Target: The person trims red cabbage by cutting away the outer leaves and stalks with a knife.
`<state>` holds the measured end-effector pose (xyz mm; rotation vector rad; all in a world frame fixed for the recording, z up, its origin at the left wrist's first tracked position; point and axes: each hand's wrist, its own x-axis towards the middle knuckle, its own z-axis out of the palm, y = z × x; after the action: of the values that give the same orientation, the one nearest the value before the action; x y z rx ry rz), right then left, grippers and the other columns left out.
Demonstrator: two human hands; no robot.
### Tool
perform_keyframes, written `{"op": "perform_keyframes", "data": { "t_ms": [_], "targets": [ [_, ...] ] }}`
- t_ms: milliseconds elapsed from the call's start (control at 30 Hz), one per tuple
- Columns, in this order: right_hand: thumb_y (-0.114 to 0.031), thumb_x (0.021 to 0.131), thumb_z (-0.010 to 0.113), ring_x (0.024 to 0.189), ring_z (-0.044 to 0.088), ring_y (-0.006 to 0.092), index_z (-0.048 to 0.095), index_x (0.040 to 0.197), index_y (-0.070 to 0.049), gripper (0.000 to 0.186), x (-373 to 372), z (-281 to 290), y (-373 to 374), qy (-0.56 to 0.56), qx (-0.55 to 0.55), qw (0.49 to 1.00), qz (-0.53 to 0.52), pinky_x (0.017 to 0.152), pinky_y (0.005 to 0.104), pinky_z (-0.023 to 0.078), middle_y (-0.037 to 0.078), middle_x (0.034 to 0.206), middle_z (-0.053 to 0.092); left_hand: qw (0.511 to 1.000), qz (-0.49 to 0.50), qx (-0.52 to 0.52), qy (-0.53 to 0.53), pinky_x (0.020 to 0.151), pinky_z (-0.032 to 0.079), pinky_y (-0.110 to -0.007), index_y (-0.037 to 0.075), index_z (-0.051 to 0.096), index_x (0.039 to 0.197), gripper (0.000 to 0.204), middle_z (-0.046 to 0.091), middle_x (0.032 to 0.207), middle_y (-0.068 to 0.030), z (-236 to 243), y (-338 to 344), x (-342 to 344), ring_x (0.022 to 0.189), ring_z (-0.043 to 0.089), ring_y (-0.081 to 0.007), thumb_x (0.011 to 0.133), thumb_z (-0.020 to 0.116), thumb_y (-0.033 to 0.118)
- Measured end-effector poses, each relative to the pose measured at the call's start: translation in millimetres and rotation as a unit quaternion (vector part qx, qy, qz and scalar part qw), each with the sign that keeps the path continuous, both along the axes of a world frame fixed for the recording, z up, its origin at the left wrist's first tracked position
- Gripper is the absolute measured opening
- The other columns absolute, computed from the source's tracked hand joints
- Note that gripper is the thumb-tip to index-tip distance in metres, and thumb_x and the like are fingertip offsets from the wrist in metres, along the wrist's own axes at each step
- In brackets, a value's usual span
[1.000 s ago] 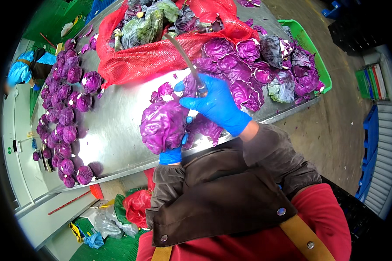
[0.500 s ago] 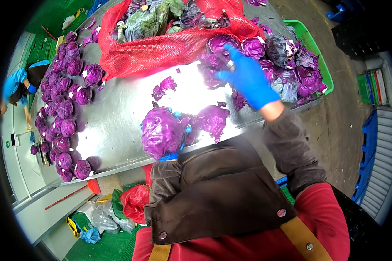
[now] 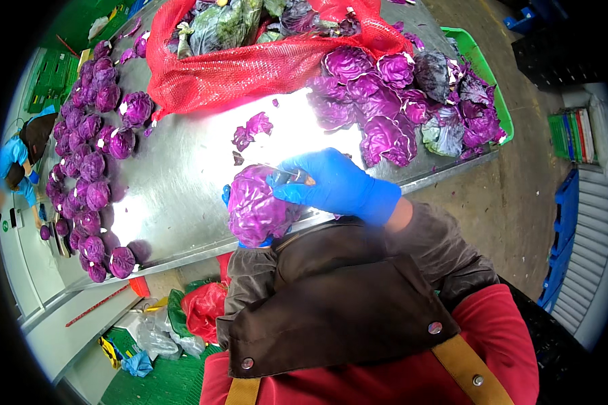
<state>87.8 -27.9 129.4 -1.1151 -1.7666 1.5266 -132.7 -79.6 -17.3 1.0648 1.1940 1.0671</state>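
Note:
A purple cabbage head [image 3: 260, 206] rests in my left hand [image 3: 226, 195], which cups it from beneath and from its left side; only some blue-gloved fingers show. My right hand [image 3: 338, 183], also in a blue glove, is closed around what looks like a small knife [image 3: 292, 177], partly hidden by the fingers. Its thumb and fingers lie against the upper right of the cabbage. Beyond the cabbage, torn purple leaves [image 3: 252, 131] lie on the metal table [image 3: 175, 182].
Several trimmed cabbages [image 3: 91, 165] line the table's left side. A red mesh sack [image 3: 236, 77] with untrimmed cabbages lies at the far side. Loose outer leaves [image 3: 388, 140] pile up on the right, by a green crate [image 3: 503, 111]. A co-worker [image 3: 17, 158] is at far left.
My right hand has come back from the leaf pile to the cabbage. A large leaf now shows on the pile's near side, where my hand was. My left hand still holds the cabbage.

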Motion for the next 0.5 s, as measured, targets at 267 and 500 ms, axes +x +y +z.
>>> {"op": "perform_keyframes", "data": {
  "t_ms": [267,500],
  "targets": [
    [-0.029,0.089,0.072,0.065,0.058,0.0091,0.068,0.100,-0.001,0.030,7.5,-10.9,9.5,0.155,-0.271,0.950,-0.029,0.053,0.0255,0.049,0.003,0.078,0.063,0.998,-0.052,-0.008,0.023,0.111,0.037,-0.040,0.012,0.032,0.147,0.057,0.042,0.145,-0.0106,6.4,-3.7,21.1,0.135,0.040,-0.0276,0.096,0.054,0.023],
    [-0.013,0.089,0.071,0.092,0.062,0.0114,0.061,0.121,0.000,0.036,-3.2,-12.1,2.5,0.192,-0.036,0.971,-0.138,0.083,0.0278,0.051,0.006,0.102,0.066,0.998,-0.006,-0.045,-0.040,0.112,0.036,-0.040,0.011,0.027,0.150,0.058,0.039,0.148,-0.0109,5.3,-0.3,7.1,0.136,0.038,-0.0275,0.098,0.053,0.021]
  ]
}}
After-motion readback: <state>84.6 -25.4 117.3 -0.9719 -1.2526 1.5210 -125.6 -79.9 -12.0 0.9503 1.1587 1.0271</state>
